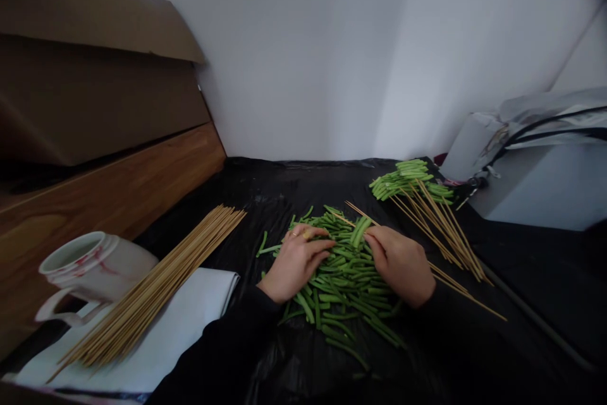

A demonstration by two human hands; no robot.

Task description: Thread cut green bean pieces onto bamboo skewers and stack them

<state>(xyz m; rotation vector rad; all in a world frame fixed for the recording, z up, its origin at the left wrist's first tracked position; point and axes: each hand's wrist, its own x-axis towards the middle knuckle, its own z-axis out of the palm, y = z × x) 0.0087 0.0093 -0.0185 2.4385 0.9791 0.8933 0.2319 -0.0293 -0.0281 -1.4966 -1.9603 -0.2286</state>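
A heap of cut green bean pieces lies in the middle of the black plastic-covered table. My left hand rests over the heap's left side, fingers reaching among the pieces, thumb and forefinger slightly apart; I see nothing held in it. On the right, my right hand pinches two thin bamboo skewers whose points stick out to the upper left. A few green bean pieces sit side by side across these skewers, right at my right fingertips. The skewers' long ends come out behind the hand.
At the back right, finished bean skewers lie piled, sticks toward me. A bundle of bare bamboo skewers lies on a white folded sheet beside a tipped white mug. A cardboard box stands left, a grey-white box right.
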